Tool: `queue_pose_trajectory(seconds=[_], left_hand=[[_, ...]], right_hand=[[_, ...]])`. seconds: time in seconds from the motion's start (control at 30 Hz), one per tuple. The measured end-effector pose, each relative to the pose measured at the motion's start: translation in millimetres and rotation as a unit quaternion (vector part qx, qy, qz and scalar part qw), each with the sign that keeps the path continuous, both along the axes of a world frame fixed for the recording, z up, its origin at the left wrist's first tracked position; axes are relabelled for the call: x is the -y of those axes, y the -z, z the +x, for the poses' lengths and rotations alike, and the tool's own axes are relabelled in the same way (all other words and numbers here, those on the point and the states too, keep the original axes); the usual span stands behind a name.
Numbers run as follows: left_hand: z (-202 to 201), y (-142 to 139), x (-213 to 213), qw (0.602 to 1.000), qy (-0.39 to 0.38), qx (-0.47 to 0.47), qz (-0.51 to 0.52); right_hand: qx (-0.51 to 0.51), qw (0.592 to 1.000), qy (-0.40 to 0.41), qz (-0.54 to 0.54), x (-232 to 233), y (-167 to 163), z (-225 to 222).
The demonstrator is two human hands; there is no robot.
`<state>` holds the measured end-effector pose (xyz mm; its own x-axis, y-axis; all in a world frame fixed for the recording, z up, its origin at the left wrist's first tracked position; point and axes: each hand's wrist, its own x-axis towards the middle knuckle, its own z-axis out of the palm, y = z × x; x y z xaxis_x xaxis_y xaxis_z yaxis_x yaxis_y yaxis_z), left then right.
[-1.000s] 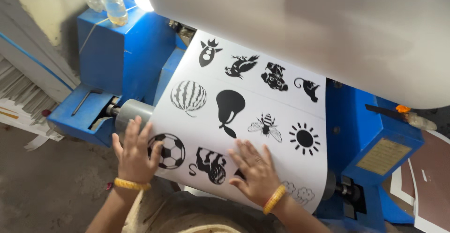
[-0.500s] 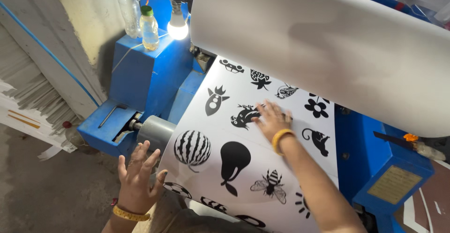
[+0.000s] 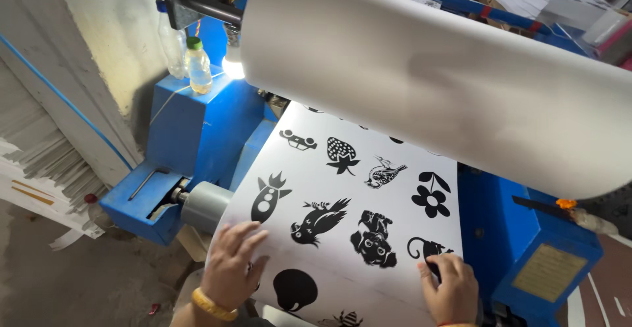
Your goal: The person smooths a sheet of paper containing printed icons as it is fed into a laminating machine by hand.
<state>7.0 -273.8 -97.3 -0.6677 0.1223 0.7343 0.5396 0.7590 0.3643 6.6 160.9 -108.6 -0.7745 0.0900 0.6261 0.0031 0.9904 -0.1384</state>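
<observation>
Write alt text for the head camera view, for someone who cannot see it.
Two bare hands, the left hand and right hand, press flat on a white sheet printed with black silhouettes, which runs down from a blue roller machine. A large white paper roll hangs above; two bottles stand on the machine.

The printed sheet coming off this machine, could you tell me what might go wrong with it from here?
Both hands, left hand and right hand, press flat on the printed sheet; uneven pull could skew or crease it. Palms may smear the black figures. Fingers near the grey roller could get pinched.
</observation>
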Motion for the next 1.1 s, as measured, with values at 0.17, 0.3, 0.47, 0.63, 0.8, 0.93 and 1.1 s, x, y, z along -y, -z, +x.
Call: queue_pose_trajectory(seconds=[0.17, 0.3, 0.47, 0.63, 0.8, 0.93, 1.1], left_hand=[[2, -9, -49, 0.993, 0.103, 0.062, -0.009], [13, -10, -60, 0.989, 0.121, 0.066, -0.053], [11, -9, -63, 0.986, 0.110, 0.062, -0.111], [-10, -11, -92, 0.965, 0.148, 0.101, -0.192], [-20, -15, -167, 0.924, 0.249, 0.133, -0.260], [-23, -31, -224, 0.881, 0.307, 0.129, -0.336], [-80, -67, -246, 0.827, 0.245, 0.275, -0.425]], right_hand=[[-0.024, 0.999, -0.027, -0.006, 13, 6, 34], [-0.026, 0.995, -0.092, -0.030, 21, 5, 59], [-0.047, 0.987, -0.146, -0.047, 35, -1, 79], [0.006, 0.983, -0.167, -0.077, 45, 1, 93], [-0.007, 0.987, -0.155, -0.050, 48, 8, 102], [0.001, 0.985, -0.166, -0.054, 49, 13, 107], [0.036, 0.990, -0.135, -0.029, 48, 19, 114]])
